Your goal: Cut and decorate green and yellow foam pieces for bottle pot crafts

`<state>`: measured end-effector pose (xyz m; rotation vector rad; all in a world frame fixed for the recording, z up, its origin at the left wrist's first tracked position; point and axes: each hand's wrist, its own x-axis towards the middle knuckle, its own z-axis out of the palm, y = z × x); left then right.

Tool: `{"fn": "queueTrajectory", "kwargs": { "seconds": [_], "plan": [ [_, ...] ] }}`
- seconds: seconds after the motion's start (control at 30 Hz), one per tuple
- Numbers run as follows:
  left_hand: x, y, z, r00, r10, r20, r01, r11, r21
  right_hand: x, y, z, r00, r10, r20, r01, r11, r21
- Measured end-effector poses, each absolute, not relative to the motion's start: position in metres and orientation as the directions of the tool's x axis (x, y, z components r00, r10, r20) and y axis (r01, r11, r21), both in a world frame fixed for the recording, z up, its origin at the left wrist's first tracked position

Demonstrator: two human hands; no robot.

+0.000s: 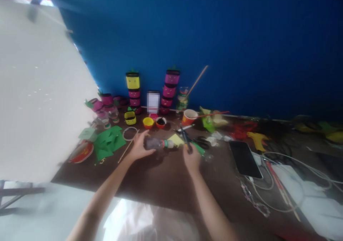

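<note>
My left hand (140, 146) is wrapped round the bottom end of a small clear plastic bottle (158, 143). The bottle lies sideways above the table, its neck with a green and red band pointing right. In my right hand (192, 157) is a dark, slim, pen-shaped tool (185, 137), gripped upright and leaning left; blur hides its exact kind. Just behind the hands are a yellow paper piece (176, 139), black-handled scissors (201, 141), a yellow cup (148, 122) and a small cup with black contents (161, 122).
Green paper cutouts (109, 141) and a red bowl (82, 152) lie left. Stacked purple-and-yellow containers (171, 87) stand along the blue wall, with a phone (153, 101) between. A paper cup (189, 117), yellow glue gun (257, 141), black phone (245, 159) and cables (270, 187) are right.
</note>
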<state>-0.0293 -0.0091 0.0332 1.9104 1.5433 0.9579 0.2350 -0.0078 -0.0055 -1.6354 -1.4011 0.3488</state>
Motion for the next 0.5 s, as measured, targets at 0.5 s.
{"fn": "queueTrajectory", "kwargs": {
  "seconds": [0.5],
  "plan": [
    [-0.024, -0.010, 0.017, 0.083, 0.926, 0.369, 0.693, -0.320, 0.646, 0.233, -0.039, 0.038, 0.090, 0.988, 0.126, 0.438, 0.074, -0.896]
  ]
}}
